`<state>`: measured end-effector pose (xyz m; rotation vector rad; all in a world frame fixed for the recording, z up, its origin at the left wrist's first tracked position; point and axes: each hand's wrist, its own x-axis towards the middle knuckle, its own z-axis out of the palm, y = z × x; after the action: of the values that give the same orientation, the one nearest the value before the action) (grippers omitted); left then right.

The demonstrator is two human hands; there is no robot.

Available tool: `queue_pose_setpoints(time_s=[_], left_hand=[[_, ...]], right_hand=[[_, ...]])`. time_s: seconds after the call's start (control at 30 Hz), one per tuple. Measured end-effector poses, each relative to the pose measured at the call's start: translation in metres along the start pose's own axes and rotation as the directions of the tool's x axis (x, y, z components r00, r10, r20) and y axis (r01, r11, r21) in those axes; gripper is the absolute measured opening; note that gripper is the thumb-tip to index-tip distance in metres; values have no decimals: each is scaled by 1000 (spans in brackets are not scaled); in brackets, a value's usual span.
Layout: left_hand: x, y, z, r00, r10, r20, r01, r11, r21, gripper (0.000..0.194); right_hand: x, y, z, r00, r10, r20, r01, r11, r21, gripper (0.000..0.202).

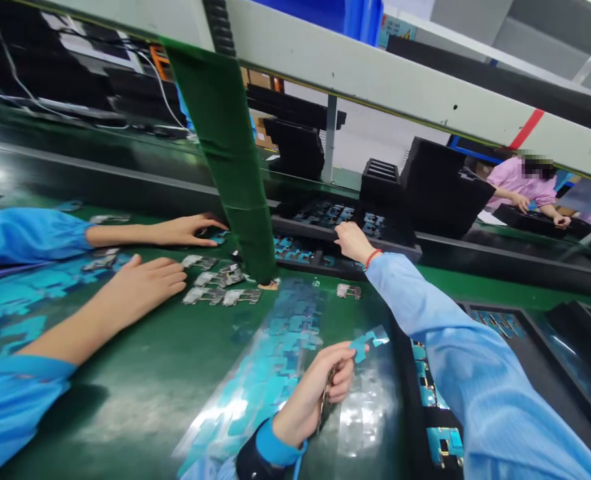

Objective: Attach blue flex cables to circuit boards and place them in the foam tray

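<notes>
My left hand [328,377] pinches a blue adhesive film piece [362,345] with a clear tab. A thin dark metal tool [325,400], perhaps tweezers, also lies within its curled fingers. My right hand [356,241], with a red band at the wrist, reaches forward to the edge of a black tray [305,227] of small blue-and-metal parts. Its fingers are bent together, and whatever is between them is hidden. Below my hands runs a clear sheet [245,393] with rows of blue film pieces. One small metal part [349,291] lies alone near my right forearm.
A co-worker's hands [152,287] work at the left beside several metal parts [220,280] and another blue film sheet [5,300]. A green-wrapped post [235,160] stands in the middle. Black trays [540,373] flank my right arm. A person in pink [520,183] sits far right.
</notes>
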<state>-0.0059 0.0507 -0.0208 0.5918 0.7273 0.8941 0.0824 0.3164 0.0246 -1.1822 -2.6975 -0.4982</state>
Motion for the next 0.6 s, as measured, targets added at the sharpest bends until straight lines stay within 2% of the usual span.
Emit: queue_pose_setpoints(time_s=[0.1, 0.23, 0.37, 0.6], left_hand=[[5, 0, -9, 997, 48, -66, -53, 996, -73, 30], [5, 3, -14, 983, 99, -152, -122, 982, -144, 26], [0, 7, -8, 987, 64, -148, -90, 981, -174, 20], [-6, 12, 2, 993, 24, -115, -45, 982, -186, 26]], right_hand=[[24, -33, 21, 998, -62, 22, 61, 997, 50, 15], [28, -59, 43, 992, -108, 59, 101, 988, 116, 14], [19, -50, 47, 986, -154, 72, 140, 976, 167, 18], [1, -30, 38, 983, -167, 73, 150, 967, 205, 20]])
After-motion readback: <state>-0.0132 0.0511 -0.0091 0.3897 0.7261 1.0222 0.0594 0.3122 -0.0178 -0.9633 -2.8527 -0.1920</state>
